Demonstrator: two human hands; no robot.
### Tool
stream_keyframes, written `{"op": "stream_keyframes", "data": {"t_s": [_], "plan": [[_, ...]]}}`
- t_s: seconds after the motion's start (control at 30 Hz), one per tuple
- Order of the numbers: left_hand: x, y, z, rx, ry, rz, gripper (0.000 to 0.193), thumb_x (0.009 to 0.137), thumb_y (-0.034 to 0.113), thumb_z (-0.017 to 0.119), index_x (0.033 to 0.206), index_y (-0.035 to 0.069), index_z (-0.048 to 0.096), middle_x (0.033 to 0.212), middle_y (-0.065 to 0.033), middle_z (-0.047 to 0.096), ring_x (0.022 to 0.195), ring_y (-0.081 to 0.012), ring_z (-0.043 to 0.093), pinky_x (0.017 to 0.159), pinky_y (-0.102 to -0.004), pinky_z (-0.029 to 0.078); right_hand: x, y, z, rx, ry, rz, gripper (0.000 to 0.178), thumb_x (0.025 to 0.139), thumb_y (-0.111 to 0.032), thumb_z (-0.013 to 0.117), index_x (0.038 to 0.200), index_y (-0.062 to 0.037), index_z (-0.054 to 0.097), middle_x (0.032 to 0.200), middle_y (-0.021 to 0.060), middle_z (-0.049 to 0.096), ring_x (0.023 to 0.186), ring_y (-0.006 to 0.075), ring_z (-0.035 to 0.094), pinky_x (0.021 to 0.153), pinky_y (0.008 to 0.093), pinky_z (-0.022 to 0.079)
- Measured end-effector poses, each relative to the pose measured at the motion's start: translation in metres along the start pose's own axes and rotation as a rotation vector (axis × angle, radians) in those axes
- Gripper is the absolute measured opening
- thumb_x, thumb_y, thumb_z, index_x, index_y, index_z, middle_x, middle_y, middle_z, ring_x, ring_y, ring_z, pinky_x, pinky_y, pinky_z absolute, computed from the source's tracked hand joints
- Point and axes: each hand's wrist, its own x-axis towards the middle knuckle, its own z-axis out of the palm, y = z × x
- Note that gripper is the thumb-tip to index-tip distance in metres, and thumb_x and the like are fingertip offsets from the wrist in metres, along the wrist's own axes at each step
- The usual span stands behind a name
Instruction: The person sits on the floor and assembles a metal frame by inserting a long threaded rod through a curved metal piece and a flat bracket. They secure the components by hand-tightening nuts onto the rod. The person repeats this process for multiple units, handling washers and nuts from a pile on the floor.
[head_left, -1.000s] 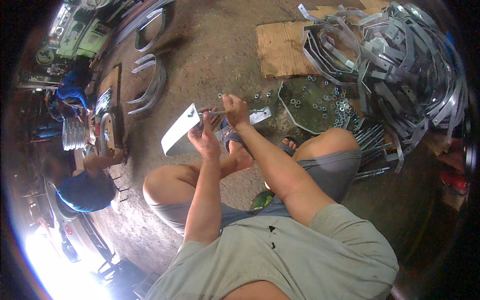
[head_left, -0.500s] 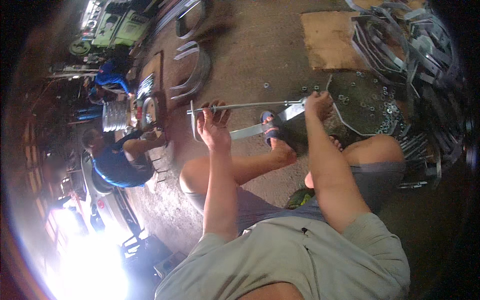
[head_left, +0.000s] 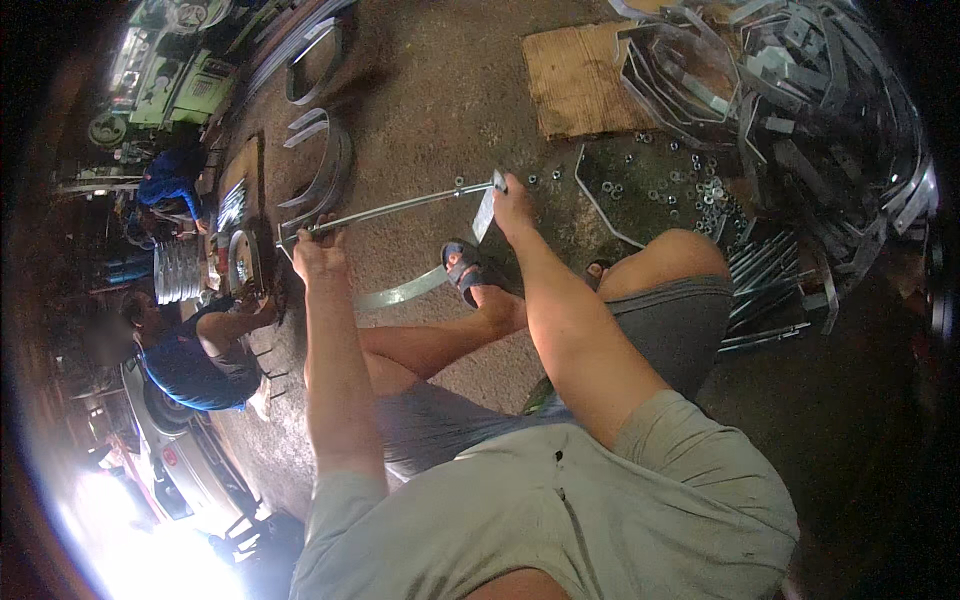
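Note:
A long threaded metal rod (head_left: 400, 207) spans between my hands, slanting up to the right. My left hand (head_left: 322, 262) is closed around its left end, by the bent-up end of a curved flat metal band. My right hand (head_left: 514, 212) is closed on the opposite end of this metal band (head_left: 405, 290), where the rod meets it. The band bows below the rod, its middle partly hidden by my sandalled foot (head_left: 462, 268). Whether the foot touches it I cannot tell. My fingers cover the nuts, if any, at the left end.
Loose nuts (head_left: 705, 195), a bent strip (head_left: 600, 205) and a heap of bent metal bands (head_left: 800, 90) lie at right, with rods (head_left: 765, 285) below. Cardboard (head_left: 575, 80) lies ahead. Curved bands (head_left: 325, 160) rest at left, where a co-worker (head_left: 195, 355) sits.
The left fingers, loosely spread at the rod before, have closed around its end. The right end of the rod and band has been raised, so the rod tilts more. The whole view has shifted.

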Motion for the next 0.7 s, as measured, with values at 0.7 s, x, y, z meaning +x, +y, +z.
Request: {"op": "stream_keyframes", "data": {"t_s": [0.7], "plan": [[0.043, 0.050, -0.071, 0.066, 0.220, -0.094, 0.023, 0.106, 0.025, 0.040, 0.111, 0.006, 0.050, 0.102, -0.0167, 0.062, 0.095, -0.0371, 0.066, 0.082, -0.0618, 0.055, 0.084, 0.048, 0.025, -0.334, -0.178, -0.153, 0.021, 0.081, -0.024, 0.075, 0.090, -0.0053, 0.069, 0.086, 0.0147, 0.070, 0.085, 0.0321, 0.068, 0.075, 0.0425, 0.052]]}}
